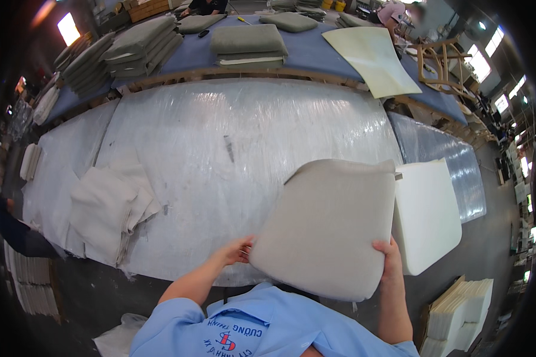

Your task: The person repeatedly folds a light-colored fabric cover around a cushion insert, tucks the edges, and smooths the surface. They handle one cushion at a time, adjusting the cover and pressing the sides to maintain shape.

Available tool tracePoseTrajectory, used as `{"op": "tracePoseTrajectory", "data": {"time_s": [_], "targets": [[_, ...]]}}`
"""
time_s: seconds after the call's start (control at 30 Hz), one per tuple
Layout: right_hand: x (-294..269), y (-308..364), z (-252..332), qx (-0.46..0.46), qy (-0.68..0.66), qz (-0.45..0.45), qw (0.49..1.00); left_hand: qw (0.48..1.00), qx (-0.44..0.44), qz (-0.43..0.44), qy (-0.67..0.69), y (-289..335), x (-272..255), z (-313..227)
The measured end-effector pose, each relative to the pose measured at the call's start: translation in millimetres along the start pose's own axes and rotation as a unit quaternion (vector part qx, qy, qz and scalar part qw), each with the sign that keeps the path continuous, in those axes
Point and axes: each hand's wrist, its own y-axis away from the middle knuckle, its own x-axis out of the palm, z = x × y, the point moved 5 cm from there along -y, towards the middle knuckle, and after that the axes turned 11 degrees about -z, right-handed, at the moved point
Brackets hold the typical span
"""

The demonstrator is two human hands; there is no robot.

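Observation:
A grey-beige seat cushion (333, 229) with rounded front corners is tilted over the near edge of the plastic-wrapped table. My right hand (389, 257) grips its right side, thumb on the upper face and fingers hidden behind. At the cushion's lower left corner, my left hand (239, 250) has its fingers curled in against the edge; their tips are partly hidden. Just right of the cushion lies a white foam pad (429, 217) of similar shape, partly covered by it. A loose pile of beige fabric covers (110, 205) rests on the table's left part.
Behind the plastic-covered table (220, 137), a blue-topped table (190, 50) bears stacked grey cushions (143, 44), a cream foam sheet (372, 59) and a wooden chair frame (443, 65). White foam pads (461, 312) are stacked at the lower right. Other people work at the far side.

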Motion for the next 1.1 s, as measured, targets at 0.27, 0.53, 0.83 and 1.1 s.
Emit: {"op": "tracePoseTrajectory", "data": {"time_s": [0.27, 0.53, 0.83, 1.1], "targets": [[16.9, 26.3, -61.0, 0.167, -0.094, 0.026, 0.981, 0.979, 0.186, -0.042, 0.07, 127.4, -77.9, -16.1], [-35.7, 30.2, -139.5, 0.298, -0.008, -0.025, 0.954, 0.994, 0.091, -0.013, -0.056, 278.6, -53.0, -20.2], [-62.1, 14.6, -171.8, 0.331, 0.067, -0.003, 0.941, 0.771, 0.179, -0.13, -0.597, 169.6, -62.8, -41.8], [-62.4, 4.8, -156.4, 0.163, 0.29, 0.014, 0.943, 0.761, 0.149, -0.182, -0.605, -48.6, -12.8, -81.1]]}}
